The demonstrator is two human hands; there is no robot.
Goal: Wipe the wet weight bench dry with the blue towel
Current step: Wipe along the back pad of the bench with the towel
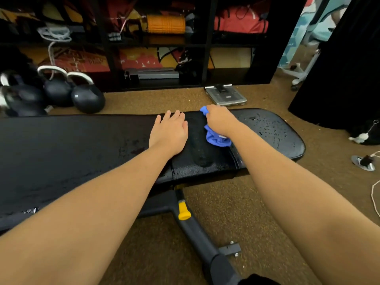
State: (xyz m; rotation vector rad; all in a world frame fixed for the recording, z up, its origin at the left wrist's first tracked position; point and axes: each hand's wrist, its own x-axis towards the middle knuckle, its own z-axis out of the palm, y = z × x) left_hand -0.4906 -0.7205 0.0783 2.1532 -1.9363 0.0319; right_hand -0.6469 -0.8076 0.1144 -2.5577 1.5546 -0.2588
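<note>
A long black padded weight bench (72,151) lies across the view from left to right. Water drops bead on its right end pad and along its near edge. My right hand (221,120) is shut on a bunched blue towel (217,138) and presses it onto the bench just left of the wet end pad. A tip of the towel sticks out past my fingers at the far edge. My left hand (169,132) lies flat on the bench beside it, palm down, fingers apart, holding nothing.
Several black kettlebells (86,95) stand on the brown carpet behind the bench at left. A grey scale (226,95) lies behind it at right. A black shelf unit (156,44) lines the back. The bench frame with a yellow knob (184,210) runs toward me.
</note>
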